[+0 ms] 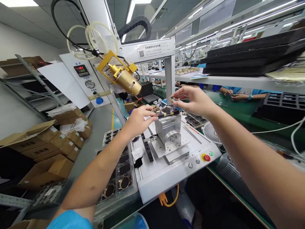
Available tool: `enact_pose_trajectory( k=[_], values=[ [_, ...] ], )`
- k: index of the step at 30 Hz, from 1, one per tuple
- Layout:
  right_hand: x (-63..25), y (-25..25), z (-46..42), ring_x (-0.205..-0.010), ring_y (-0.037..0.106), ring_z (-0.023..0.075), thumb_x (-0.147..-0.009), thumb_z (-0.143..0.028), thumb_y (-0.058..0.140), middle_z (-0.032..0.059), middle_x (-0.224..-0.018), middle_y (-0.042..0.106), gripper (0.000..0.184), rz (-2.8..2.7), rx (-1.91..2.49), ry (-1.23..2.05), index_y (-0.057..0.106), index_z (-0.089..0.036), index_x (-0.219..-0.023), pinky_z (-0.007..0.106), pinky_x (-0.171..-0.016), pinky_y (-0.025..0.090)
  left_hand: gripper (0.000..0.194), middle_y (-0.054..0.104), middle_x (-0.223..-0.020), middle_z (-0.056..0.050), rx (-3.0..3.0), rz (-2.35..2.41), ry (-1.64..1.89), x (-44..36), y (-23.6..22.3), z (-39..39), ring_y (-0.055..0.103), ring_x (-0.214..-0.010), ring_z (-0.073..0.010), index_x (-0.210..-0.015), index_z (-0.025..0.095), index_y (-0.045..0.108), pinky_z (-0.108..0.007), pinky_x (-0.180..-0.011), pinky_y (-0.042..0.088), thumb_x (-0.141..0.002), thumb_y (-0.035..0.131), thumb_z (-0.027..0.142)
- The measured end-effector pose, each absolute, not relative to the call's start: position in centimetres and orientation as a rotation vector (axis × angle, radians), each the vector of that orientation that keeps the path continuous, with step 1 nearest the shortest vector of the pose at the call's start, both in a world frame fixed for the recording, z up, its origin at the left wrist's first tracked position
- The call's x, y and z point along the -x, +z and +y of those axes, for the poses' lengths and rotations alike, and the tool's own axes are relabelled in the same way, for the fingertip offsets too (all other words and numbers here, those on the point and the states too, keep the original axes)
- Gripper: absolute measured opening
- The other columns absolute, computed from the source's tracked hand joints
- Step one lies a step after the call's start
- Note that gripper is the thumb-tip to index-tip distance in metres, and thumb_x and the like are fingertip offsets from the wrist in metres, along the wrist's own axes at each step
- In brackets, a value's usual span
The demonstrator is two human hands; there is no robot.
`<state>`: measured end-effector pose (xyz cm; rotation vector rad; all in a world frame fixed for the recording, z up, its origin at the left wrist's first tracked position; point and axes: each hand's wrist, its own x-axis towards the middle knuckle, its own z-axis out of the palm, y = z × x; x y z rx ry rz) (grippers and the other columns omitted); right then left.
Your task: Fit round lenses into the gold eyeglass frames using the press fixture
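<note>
My left hand (140, 119) is closed in a pinch at the left edge of a black fixture (168, 111) on top of a metal block (169, 128), gripping a small ring-shaped part (156, 109). Above the fixture's right side, my right hand (194, 100) pinches another small part (173, 99) between thumb and fingers. The block stands on a white machine base (164, 168). A brass dispensing head (125, 79) hangs tilted above and to the left of the fixture.
A clear tray (118, 173) with round gold-rimmed parts lies left of the machine. A red stop button (206, 157) sits on the front panel, a small fan (211, 132) to its right. Cardboard boxes (47, 149) pile at left. Other people's hands (234, 95) work behind the shelf.
</note>
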<state>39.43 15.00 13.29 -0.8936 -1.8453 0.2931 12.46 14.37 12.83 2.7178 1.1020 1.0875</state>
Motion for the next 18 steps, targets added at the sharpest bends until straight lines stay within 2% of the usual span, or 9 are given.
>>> enact_pose_trajectory(
  k=[2,5,8,12,15,18],
  values=[
    [-40.5,12.4,13.3,-0.097,0.072,0.0274,-0.079,-0.036,0.080,0.0106,-0.105,0.076,0.031,-1.782,0.879,0.342,0.071,-0.017,-0.101,0.048,-0.096,0.059,0.011,0.077,-0.124,-0.010,-2.703,1.171,0.999,-13.7,14.0,15.4,0.071,-0.116,-0.0281,-0.089,0.022,0.085,-0.040,-0.101,0.054,-0.084,0.075,0.023],
    [-41.9,11.0,10.4,-0.100,0.073,0.0286,-0.076,-0.041,0.085,0.0098,-0.107,0.076,0.037,-1.684,0.891,0.411,0.069,-0.019,-0.101,0.050,-0.098,0.059,0.008,0.082,-0.100,-0.008,-2.656,1.198,0.816,-15.6,15.5,16.6,0.074,-0.105,-0.0284,-0.080,0.021,0.085,-0.037,-0.089,0.055,-0.078,0.079,0.027],
    [-43.1,9.4,7.9,-0.101,0.073,0.0292,-0.075,-0.044,0.087,0.0102,-0.107,0.076,0.041,-1.611,0.901,0.482,0.068,-0.020,-0.102,0.051,-0.097,0.060,0.013,0.080,-0.081,-0.007,-2.659,1.199,0.638,-17.2,16.6,17.2,0.073,-0.087,-0.0252,-0.076,0.018,0.084,-0.033,-0.076,0.053,-0.079,0.075,0.027],
    [-44.4,6.9,5.5,-0.103,0.072,0.0283,-0.078,-0.045,0.088,0.0105,-0.109,0.076,0.042,-1.565,0.909,0.555,0.067,-0.021,-0.105,0.047,-0.096,0.061,0.016,0.081,-0.083,-0.007,-2.716,1.246,0.455,-18.9,17.5,17.2,0.068,-0.071,-0.0204,-0.075,0.018,0.083,-0.031,-0.064,0.047,-0.078,0.067,0.019],
    [-45.3,5.0,4.1,-0.105,0.072,0.0272,-0.081,-0.046,0.085,0.0100,-0.112,0.075,0.040,-1.524,0.980,0.582,0.068,-0.022,-0.108,0.044,-0.095,0.060,0.018,0.082,-0.085,-0.008,-2.775,1.267,0.345,-19.7,17.9,17.2,0.069,-0.074,-0.0211,-0.075,0.019,0.082,-0.031,-0.065,0.047,-0.075,0.065,0.015],
    [-46.2,2.6,3.0,-0.104,0.071,0.0274,-0.081,-0.049,0.084,0.0103,-0.112,0.074,0.040,-1.469,1.048,0.635,0.069,-0.023,-0.108,0.042,-0.093,0.061,0.021,0.080,-0.084,-0.009,-2.805,1.337,0.319,-20.1,17.6,16.9,0.070,-0.077,-0.0224,-0.080,0.017,0.082,-0.031,-0.067,0.048,-0.078,0.061,0.017]
  ],
)
